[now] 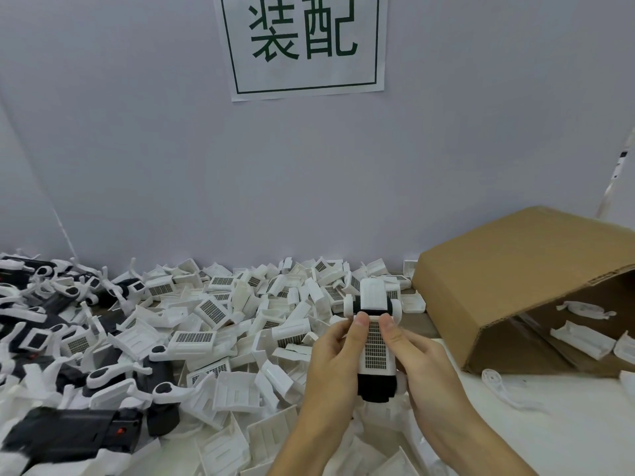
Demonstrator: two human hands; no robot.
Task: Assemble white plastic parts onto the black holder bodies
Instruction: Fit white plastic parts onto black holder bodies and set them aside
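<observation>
Both forearms enter from the bottom edge of the frame, cut off below the wrist; the left hand (335,359) and the right hand (421,365) meet in the lower centre, each curled round one assembly held above the bench (567,427); the assembly is a black holder body (376,386) with a white gridded panel (376,348) on its face, and both thumbs press near the panel's upper end; the fingers behind it are hidden, and how the holder's underside is gripped cannot be made out; a second white part (372,293) with rounded lugs at each side stands up from the top of the assembly.

A heap of white plastic parts (220,314) covers the bench across the middle of the frame, many bearing the same dark grid; at lower left lie more black bodies (68,432), blurred by the wide lens, one with a small red spot that is too soft to identify.

At the right a cardboard box (508,280) lies tipped on its side, its opening running off the right edge; a few white pieces show inside, the rest hidden in shadow.

On the wall at the top centre hangs a white sign (304,42), its upper part cut off, with a green border and the green characters 装配.
</observation>
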